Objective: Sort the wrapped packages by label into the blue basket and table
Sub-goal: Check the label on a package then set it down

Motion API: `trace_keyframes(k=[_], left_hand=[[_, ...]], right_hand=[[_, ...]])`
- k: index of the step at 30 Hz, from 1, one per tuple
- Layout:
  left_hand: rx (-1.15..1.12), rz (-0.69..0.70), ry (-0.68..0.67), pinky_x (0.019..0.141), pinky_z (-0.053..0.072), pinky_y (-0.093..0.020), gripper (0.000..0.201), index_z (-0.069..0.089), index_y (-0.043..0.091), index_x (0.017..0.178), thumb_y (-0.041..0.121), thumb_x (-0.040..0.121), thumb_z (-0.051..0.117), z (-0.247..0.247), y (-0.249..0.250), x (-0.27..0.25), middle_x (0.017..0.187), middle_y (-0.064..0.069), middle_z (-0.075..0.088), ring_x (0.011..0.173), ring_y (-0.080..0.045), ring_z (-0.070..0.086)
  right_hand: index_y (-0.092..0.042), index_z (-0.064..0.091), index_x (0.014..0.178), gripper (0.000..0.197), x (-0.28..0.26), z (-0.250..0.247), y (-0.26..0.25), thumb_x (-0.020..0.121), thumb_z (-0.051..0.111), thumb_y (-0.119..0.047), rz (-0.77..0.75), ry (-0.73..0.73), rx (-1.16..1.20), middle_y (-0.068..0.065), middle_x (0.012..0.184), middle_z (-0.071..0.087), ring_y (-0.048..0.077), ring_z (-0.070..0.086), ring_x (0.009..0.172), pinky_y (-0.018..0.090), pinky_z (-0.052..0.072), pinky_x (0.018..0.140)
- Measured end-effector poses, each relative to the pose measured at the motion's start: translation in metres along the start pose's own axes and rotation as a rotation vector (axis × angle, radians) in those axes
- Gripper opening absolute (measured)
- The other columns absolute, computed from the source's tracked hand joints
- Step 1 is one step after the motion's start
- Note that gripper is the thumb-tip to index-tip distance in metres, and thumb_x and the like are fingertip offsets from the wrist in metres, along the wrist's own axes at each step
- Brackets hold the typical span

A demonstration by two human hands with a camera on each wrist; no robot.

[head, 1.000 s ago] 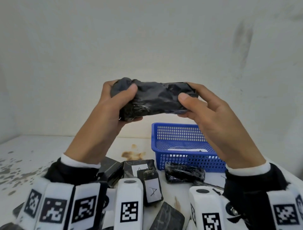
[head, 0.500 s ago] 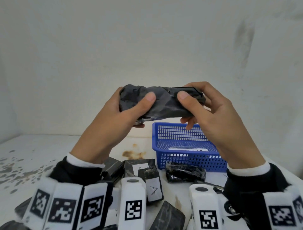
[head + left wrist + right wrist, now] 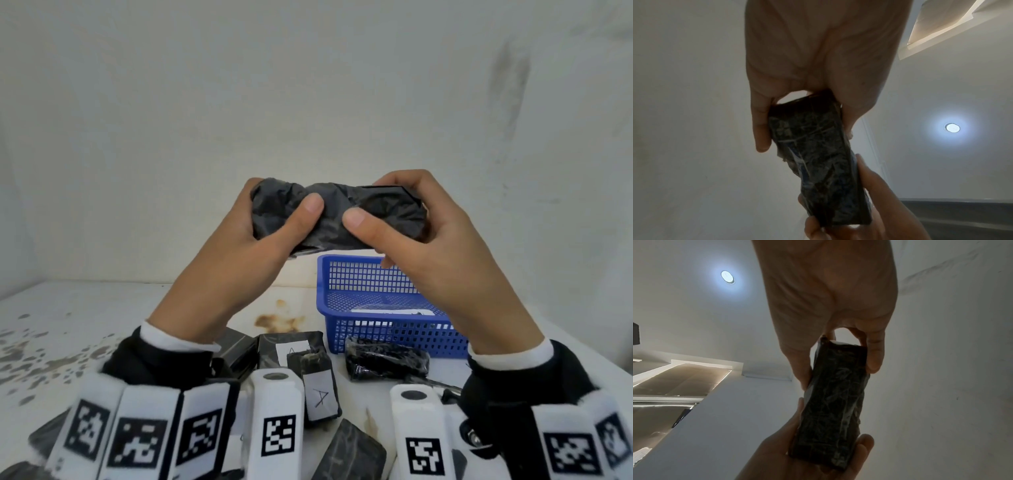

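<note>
Holding a black wrapped package [image 3: 337, 219] up above the table [image 3: 102, 315], I grip one end in my left hand [image 3: 260, 236] and the other in my right hand [image 3: 421, 233]. The blue basket [image 3: 387, 329] below holds something with a white label, mostly hidden. The package's crinkled wrap shows no label from here; packages marked A [image 3: 320, 397] lie on the table.

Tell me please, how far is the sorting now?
Early stage. Done: the blue basket seems to hold one white-labelled item. In hand: the left hand and right hand grip one black package in the air; no label shows on it. Left: several packages on the table, one labelled package marked A.
</note>
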State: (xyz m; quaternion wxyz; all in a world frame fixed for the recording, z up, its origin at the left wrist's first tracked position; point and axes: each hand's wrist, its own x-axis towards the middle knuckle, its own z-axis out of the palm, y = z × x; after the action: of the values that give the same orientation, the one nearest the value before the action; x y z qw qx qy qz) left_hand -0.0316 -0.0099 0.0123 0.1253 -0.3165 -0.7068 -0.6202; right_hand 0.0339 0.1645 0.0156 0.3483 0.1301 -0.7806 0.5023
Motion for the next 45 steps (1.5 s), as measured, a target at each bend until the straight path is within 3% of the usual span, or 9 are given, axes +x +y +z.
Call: trace_keyframes(k=[3,6,9,14,17,21,27,37,45], left_hand=[[0.088,-0.013,-0.037,0.079,0.058,-0.035,0.06,0.048,0.034,0.108,0.079,0.068,0.042,0.002,0.004,-0.004,0.104,0.007,0.068,0.091,-0.012,0.07],[0.122,-0.093,-0.072,0.056,0.051,-0.031,0.072,0.046,0.029,0.119,0.079,0.069,0.032,0.002,0.009,-0.008,0.101,0.009,0.065,0.069,-0.009,0.071],[0.002,-0.102,0.048,0.065,0.049,-0.038,0.076,0.054,0.022,0.122,0.071,0.067,0.07,-0.004,0.007,-0.004,0.098,0.002,0.069,0.059,-0.015,0.064],[-0.135,-0.123,0.085,0.103,0.046,-0.044,0.088,0.055,0.023,0.127,0.054,0.047,0.076,-0.012,0.006,-0.001,0.113,-0.006,0.071,0.102,-0.022,0.07],[-0.162,-0.146,0.033,0.091,0.056,-0.039,0.084,0.05,0.018,0.133,0.041,0.06,0.086,-0.009,0.007,-0.002,0.109,-0.004,0.072,0.094,-0.016,0.072],[-0.211,-0.136,0.045,0.06,0.061,-0.032,0.046,0.046,0.013,0.131,0.026,0.089,0.059,-0.004,0.011,-0.003,0.096,-0.003,0.072,0.074,-0.011,0.071],[-0.271,-0.148,0.044,0.07,0.062,-0.042,0.031,0.043,0.014,0.127,0.016,0.097,0.05,-0.003,0.011,0.0,0.098,-0.004,0.069,0.074,-0.017,0.072],[-0.092,-0.08,-0.003,0.063,0.059,-0.023,0.051,0.034,0.024,0.125,0.025,0.086,0.066,0.006,0.011,-0.005,0.101,0.004,0.069,0.066,-0.008,0.07],[-0.006,-0.099,0.043,0.065,0.058,-0.038,0.06,0.048,0.022,0.115,0.058,0.069,0.061,0.007,0.011,-0.006,0.096,0.005,0.071,0.074,-0.016,0.071]], right_hand=[[-0.031,0.059,0.1,0.034,0.002,-0.003,0.005,0.075,0.08,-0.041,-0.004,0.006,-0.027,-0.01,0.091,0.072,0.01,0.071,0.08,0.029,0.059,0.078],[-0.035,0.061,0.102,0.028,0.001,-0.005,0.004,0.081,0.077,-0.037,-0.01,0.003,-0.034,-0.015,0.094,0.071,0.003,0.069,0.073,0.018,0.055,0.068],[-0.038,0.063,0.106,0.028,0.001,-0.002,0.0,0.081,0.07,-0.05,0.028,-0.036,0.0,-0.017,0.104,0.071,0.004,0.06,0.064,0.02,0.049,0.061],[-0.049,0.053,0.126,0.041,0.002,-0.004,0.002,0.095,0.065,-0.024,0.023,-0.064,0.115,-0.012,0.122,0.069,0.017,0.074,0.091,0.028,0.059,0.073],[-0.05,0.05,0.132,0.049,0.004,-0.006,0.004,0.091,0.067,-0.028,0.04,-0.038,0.101,-0.002,0.109,0.074,0.01,0.073,0.087,0.024,0.057,0.077],[-0.048,0.056,0.128,0.041,0.003,-0.007,0.001,0.09,0.067,-0.037,0.077,-0.023,0.061,0.0,0.102,0.075,0.017,0.071,0.074,0.025,0.057,0.063],[-0.051,0.056,0.122,0.035,0.001,-0.005,-0.003,0.09,0.066,-0.038,0.11,-0.009,0.061,-0.005,0.103,0.073,0.019,0.066,0.054,0.023,0.043,0.043],[-0.047,0.05,0.119,0.055,0.0,-0.002,-0.003,0.072,0.079,-0.049,0.091,0.038,-0.026,-0.009,0.102,0.072,-0.002,0.061,0.054,0.017,0.048,0.061],[-0.04,0.058,0.119,0.039,0.002,-0.004,0.001,0.083,0.071,-0.048,0.097,0.056,-0.067,-0.007,0.1,0.073,-0.002,0.059,0.051,0.013,0.045,0.056]])
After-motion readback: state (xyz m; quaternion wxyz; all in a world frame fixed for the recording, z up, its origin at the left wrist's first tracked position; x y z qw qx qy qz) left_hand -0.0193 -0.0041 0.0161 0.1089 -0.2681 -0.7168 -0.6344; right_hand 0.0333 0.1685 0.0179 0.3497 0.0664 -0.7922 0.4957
